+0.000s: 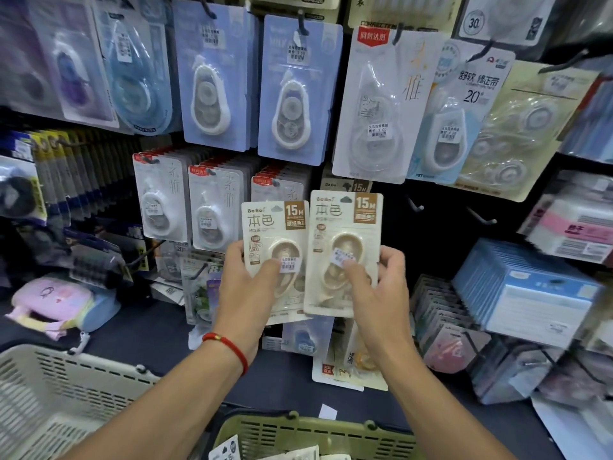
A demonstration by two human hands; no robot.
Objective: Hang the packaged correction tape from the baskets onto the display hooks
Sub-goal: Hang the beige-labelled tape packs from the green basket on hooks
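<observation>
Fingers of left hand (245,280) and right hand (378,287) each pinch beige 15M pack (345,234).

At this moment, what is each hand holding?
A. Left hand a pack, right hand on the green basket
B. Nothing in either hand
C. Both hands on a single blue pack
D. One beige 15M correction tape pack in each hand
D: the left hand grips one beige 15M correction tape pack and the right hand grips another, side by side before the display.
</observation>
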